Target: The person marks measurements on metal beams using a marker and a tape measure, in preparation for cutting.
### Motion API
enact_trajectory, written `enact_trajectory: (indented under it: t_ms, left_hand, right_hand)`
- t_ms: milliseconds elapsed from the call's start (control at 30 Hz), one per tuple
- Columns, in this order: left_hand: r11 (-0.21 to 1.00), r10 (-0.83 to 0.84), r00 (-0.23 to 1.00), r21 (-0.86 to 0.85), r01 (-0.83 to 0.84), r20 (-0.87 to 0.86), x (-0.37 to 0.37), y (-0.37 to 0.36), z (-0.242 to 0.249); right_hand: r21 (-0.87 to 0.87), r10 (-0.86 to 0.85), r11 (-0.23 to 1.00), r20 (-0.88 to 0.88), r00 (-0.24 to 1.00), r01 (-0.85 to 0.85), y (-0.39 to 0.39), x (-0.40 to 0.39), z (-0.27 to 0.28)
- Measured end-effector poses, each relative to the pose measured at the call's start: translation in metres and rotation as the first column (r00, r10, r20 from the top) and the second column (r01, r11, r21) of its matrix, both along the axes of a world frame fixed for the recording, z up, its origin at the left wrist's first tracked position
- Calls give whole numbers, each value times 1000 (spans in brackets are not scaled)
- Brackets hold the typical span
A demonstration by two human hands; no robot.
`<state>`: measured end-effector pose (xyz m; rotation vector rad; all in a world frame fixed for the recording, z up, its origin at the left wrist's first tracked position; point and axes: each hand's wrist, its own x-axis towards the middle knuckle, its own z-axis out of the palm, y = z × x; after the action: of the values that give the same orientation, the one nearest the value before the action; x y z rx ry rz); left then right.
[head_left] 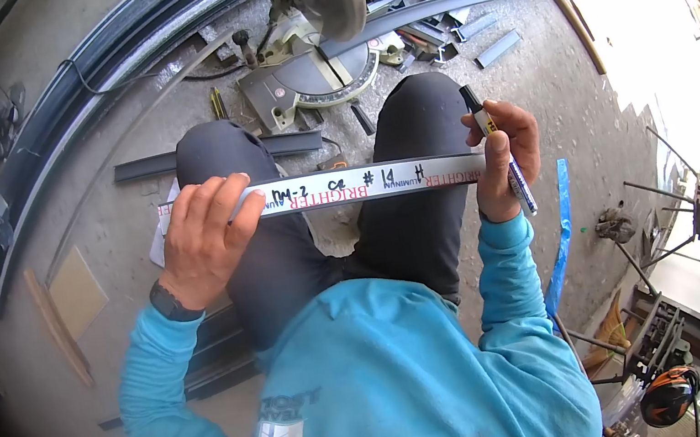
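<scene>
Across my knees, both hands hold up an aluminium profile (345, 186) covered in white film with red and blue print. Black handwriting on the film reads roughly "DM-2 CR #14 H". My left hand (210, 237) is closed over the profile's left end, with a dark band at the wrist. My right hand (505, 151) grips the right end and also has a capped-looking black and white marker pen (501, 151) between its fingers, slanting down to the right. Part of the right end is hidden by the fingers.
Ahead of my knees stands a mitre saw (317, 76) on the concrete floor. Long profiles (75, 125) lie in a curve-looking bundle to the left, with offcuts (497, 48) to the right. A blue strip (561, 248) lies beside my right arm. Metal stands are at the far right.
</scene>
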<state>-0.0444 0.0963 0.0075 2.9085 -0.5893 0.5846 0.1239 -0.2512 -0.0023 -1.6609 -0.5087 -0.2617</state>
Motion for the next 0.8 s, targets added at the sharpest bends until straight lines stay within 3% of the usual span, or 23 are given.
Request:
enact_trajectory:
  t_ms: [67,133,167,267,400,433,533,733,800]
  left_hand:
    - [998,3,992,-54,-10,-125,0,-3,11]
    - [965,-56,936,-260,-38,-346,6,-7,28]
    - [931,-99,890,-357,-75,-446,8,-8,35]
    - [895,-172,685,-402,-192,-708,20,6,41]
    - [737,-397,628,-640,-217,-669,32,30,25]
    - [754,-416,582,-623,-209,-699,36,32,31]
    - [947,-203,716,-319,-28,-668,37,24,44]
    - [933,-42,864,-329,-146,-501,42,-5,61]
    - [918,-42,967,-392,-63,-253,47,-25,61]
  right_hand:
    - [23,2,1000,11,1000,-2,2,5,4]
    - [26,-34,999,40,999,32,6,13,16]
    - [67,-19,998,24,1000,18,9,17,21]
    - [193,118,976,-78,990,-101,17,16,37]
    - [161,250,962,-196,948,-220,17,1,36]
    - [125,241,968,-195,951,-219,18,1,33]
    - [118,187,980,-263,946,-161,22,12,18]
    - [214,218,961,-199,955,-175,34,36,20]
    - [203,305,939,-120,945,-277,30,22,33]
